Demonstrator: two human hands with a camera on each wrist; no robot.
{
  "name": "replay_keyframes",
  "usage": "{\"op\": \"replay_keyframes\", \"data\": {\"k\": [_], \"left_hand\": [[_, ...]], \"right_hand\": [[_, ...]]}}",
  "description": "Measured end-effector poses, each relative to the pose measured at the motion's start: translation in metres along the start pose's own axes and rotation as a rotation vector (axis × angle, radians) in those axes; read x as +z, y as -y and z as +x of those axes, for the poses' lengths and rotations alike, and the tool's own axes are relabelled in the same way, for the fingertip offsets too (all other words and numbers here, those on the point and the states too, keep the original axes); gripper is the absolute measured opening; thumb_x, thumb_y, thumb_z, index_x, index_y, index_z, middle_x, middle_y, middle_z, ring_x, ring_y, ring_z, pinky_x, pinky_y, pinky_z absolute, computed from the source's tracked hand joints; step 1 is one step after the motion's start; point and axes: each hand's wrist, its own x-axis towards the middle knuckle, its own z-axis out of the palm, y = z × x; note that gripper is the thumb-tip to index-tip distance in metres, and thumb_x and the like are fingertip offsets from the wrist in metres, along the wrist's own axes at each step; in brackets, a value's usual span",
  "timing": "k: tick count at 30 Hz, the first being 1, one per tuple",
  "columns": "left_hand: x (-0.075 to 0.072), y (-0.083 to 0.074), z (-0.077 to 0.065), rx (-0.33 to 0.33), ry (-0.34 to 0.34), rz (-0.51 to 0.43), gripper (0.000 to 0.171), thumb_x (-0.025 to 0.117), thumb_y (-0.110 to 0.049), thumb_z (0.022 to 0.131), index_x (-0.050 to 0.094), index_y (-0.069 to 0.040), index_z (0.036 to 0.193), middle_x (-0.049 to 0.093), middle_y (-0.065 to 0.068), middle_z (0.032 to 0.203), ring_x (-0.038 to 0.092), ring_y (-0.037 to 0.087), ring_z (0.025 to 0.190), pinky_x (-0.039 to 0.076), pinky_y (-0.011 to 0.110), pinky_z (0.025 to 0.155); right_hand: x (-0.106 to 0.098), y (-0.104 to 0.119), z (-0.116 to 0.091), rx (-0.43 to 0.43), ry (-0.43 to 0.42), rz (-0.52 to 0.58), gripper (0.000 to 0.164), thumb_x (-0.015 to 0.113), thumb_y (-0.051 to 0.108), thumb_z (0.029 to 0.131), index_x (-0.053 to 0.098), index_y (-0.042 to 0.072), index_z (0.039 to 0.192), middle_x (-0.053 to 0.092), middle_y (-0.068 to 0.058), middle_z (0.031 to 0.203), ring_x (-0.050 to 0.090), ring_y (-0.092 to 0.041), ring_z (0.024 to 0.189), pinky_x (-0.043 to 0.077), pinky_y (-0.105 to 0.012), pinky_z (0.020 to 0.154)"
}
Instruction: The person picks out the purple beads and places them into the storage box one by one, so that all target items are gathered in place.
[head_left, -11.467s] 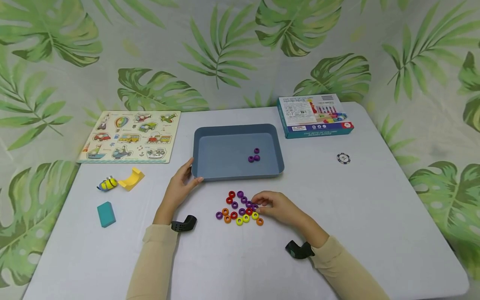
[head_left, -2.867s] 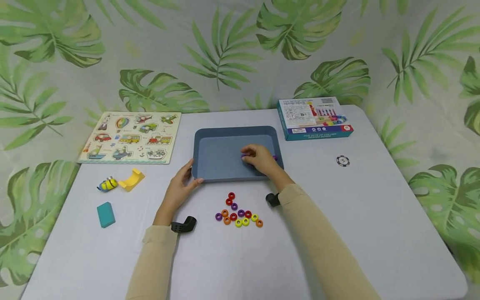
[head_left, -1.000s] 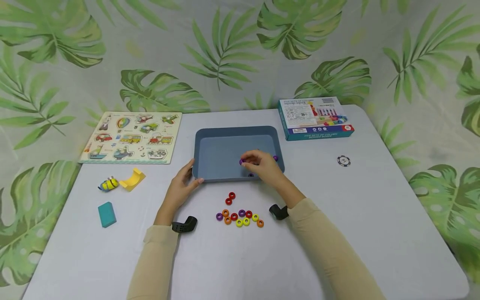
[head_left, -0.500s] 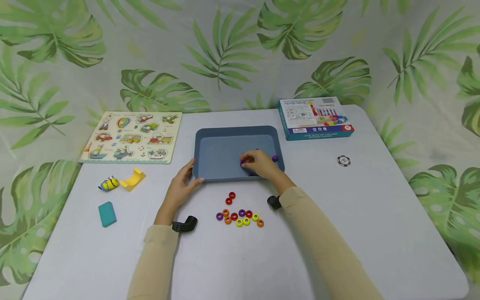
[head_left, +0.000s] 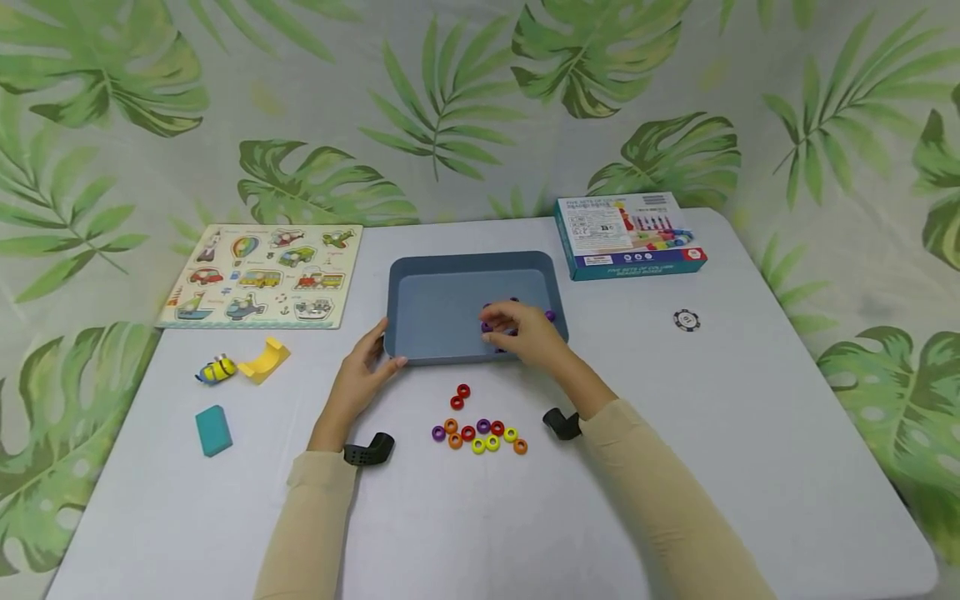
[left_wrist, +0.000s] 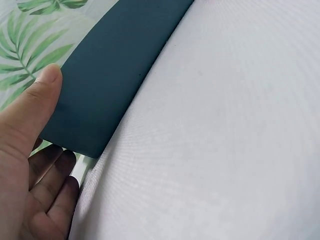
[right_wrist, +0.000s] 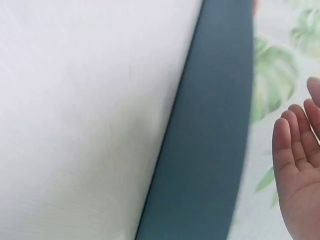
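Note:
A grey-blue tray [head_left: 431, 304] lies mid-table. My left hand [head_left: 356, 379] grips its near left corner; in the left wrist view the thumb [left_wrist: 45, 92] lies on the tray wall and the other fingers curl at its end. Over the tray's right half hovers my right hand [head_left: 532, 337], its fingers fairly straight and thumb apart in the right wrist view. Below its fingertips is a purple bead [head_left: 486, 327]; another purple bead [head_left: 550, 316] sits near the right wall, and more are partly hidden by the hand.
In front of the tray lie red beads [head_left: 463, 390], orange beads [head_left: 455, 441], yellow beads [head_left: 492, 444] and two purple beads [head_left: 438, 433]. Around stand a picture puzzle board [head_left: 262, 275], a toy box [head_left: 630, 237], a poker chip [head_left: 686, 320], a yellow arch block [head_left: 264, 361], a yellow-and-blue figure [head_left: 216, 369] and a teal block [head_left: 213, 430].
Several purple beads have passed from the table into the tray. Over the last second my right hand has let go of a purple bead and its fingers have parted. My left hand keeps its grip.

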Motion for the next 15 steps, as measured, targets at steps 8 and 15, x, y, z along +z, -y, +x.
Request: {"op": "replay_keyframes", "data": {"k": [8, 15], "left_hand": [[0.000, 0.000, 0.000, 0.014, 0.002, -0.008, 0.065, 0.060, -0.016, 0.076, 0.026, -0.005, 0.130, 0.028, 0.015, 0.129, 0.033, 0.030, 0.112, 0.028, 0.038, 0.094], [0.001, 0.025, 0.004, 0.005, 0.016, -0.003, 0.068, 0.061, -0.026, 0.074, 0.025, -0.015, 0.131, 0.028, 0.008, 0.130, 0.033, 0.025, 0.113, 0.028, 0.036, 0.094]], "right_hand": [[0.025, 0.003, -0.048, -0.019, 0.142, 0.103, 0.032, 0.064, 0.013, 0.072, 0.055, 0.003, 0.100, 0.056, -0.009, 0.096, 0.051, -0.021, 0.083, 0.044, -0.032, 0.077], [0.042, -0.010, -0.071, 0.087, 0.237, 0.086, 0.028, 0.065, 0.020, 0.072, 0.058, 0.013, 0.097, 0.056, 0.004, 0.092, 0.051, -0.009, 0.079, 0.044, -0.023, 0.073]]}}
